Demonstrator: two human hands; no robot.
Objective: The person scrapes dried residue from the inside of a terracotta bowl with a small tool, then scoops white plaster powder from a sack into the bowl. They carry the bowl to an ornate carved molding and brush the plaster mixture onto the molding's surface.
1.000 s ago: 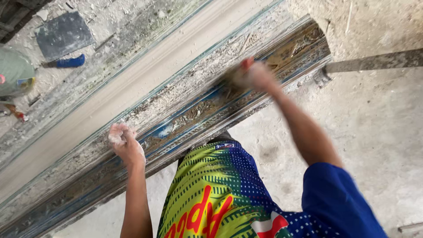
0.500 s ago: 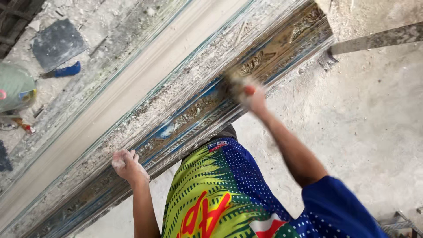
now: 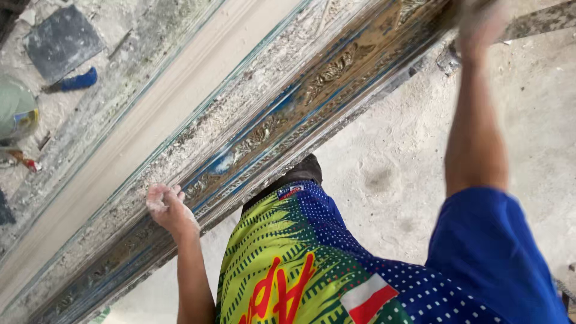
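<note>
Single head-worn view, looking steeply down, close over the long ornate mould (image 3: 288, 114) and dusty floor (image 3: 384, 174).

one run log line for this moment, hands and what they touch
left hand: resting on ornate mould edge | right hand: blurred at mould's far end, grip unclear | nearby: trowel on floor
</note>
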